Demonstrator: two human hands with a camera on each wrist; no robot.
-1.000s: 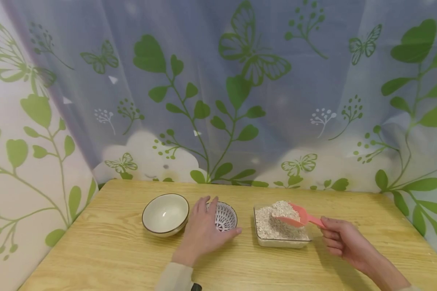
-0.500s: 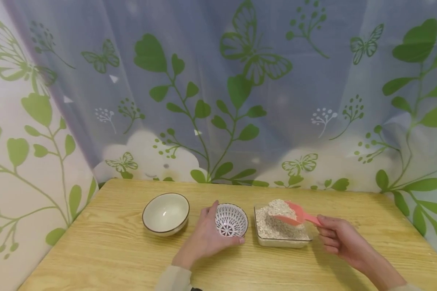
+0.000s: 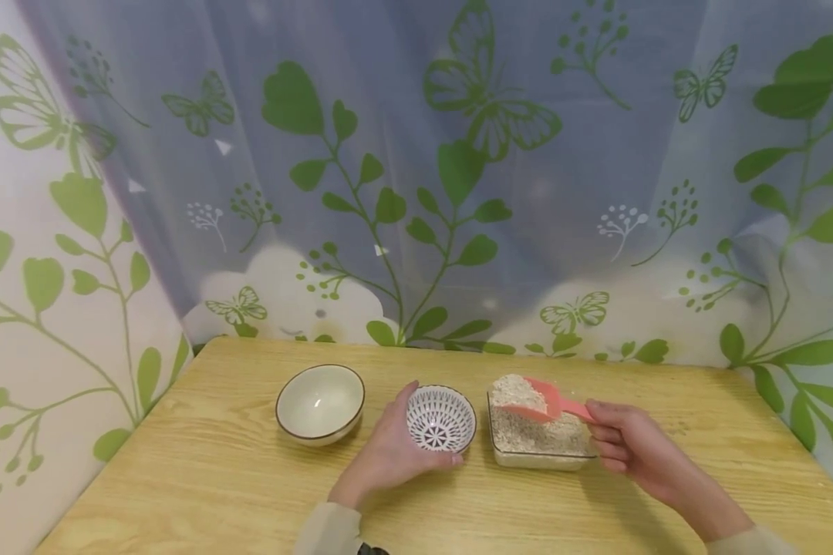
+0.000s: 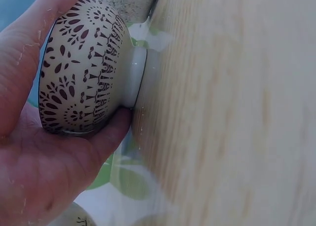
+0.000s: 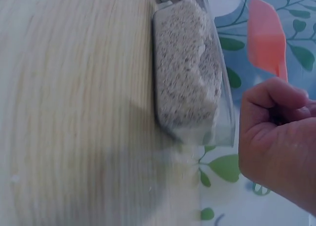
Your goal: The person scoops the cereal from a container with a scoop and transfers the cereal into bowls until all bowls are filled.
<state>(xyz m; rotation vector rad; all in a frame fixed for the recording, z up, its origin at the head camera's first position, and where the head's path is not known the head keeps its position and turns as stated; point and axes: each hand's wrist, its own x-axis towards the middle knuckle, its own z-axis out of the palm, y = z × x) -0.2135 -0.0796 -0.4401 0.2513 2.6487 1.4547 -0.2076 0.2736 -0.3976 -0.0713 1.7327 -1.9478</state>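
Note:
My left hand (image 3: 397,445) grips a small patterned bowl (image 3: 441,418) from its left side, thumb at the near rim and fingers round the far side. Dark floral prints cover the outside of the bowl in the left wrist view, where its foot shows close to the table. My right hand (image 3: 635,439) holds a pink scoop (image 3: 547,399) by the handle. Heaped oats (image 3: 517,392) fill the scoop, which is raised over the left part of a clear rectangular container (image 3: 543,461). More oats (image 5: 185,67) fill that container.
A larger cream bowl (image 3: 322,405) with a dark rim stands left of my left hand, with nothing in it. The wooden table (image 3: 201,462) ends at the back against a printed curtain (image 3: 416,193) with leaves and butterflies.
My left hand has taken hold of the small bowl and shifted it right, closer to the container. The loaded scoop has moved left and slightly up in my right hand.

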